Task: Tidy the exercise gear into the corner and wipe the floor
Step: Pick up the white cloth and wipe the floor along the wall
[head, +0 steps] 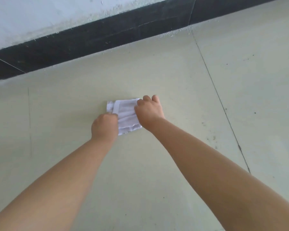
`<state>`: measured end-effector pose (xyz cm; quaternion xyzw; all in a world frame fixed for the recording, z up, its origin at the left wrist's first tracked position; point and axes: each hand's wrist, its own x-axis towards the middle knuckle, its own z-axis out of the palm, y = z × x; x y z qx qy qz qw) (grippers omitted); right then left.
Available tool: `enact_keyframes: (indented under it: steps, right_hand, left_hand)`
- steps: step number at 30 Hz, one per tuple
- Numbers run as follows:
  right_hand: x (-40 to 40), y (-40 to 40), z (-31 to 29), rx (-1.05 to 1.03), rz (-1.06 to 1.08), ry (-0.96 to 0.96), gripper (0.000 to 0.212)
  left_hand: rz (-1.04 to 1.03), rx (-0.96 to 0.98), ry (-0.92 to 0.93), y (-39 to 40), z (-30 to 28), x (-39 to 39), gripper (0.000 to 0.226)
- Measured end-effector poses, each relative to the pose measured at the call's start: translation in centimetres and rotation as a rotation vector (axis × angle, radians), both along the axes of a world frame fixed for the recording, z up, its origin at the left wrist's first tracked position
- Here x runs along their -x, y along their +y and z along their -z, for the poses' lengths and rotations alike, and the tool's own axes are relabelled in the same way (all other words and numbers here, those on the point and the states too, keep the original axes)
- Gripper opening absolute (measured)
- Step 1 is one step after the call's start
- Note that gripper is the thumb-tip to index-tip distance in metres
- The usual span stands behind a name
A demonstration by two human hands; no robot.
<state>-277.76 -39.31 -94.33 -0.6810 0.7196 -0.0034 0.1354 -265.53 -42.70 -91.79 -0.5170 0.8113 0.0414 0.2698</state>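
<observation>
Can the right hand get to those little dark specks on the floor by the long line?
Probably yes. The right hand rests on the folded white cloth, and the pale tiled floor between it and the small dark specks near the grout line is bare, so nothing blocks the way.

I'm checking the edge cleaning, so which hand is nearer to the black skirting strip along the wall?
Right. The right hand sits on the white cloth's far side, toward the black skirting strip; the left hand grips the cloth's near edge, farther from it.
</observation>
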Motion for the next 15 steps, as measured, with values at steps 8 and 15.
enact_keyframes:
  steps: [8, 15]
  right_hand:
    - [10.5, 4.2, -0.3, -0.182, 0.341, 0.101, 0.029]
    - [11.0, 21.5, 0.6, -0.193, 0.763, 0.090, 0.022]
  left_hand:
    - [0.467, -0.081, 0.129, 1.2, 0.6, 11.3, 0.031]
    - [0.665, -0.472, 0.302, 12.0, 1.4, 15.1, 0.036]
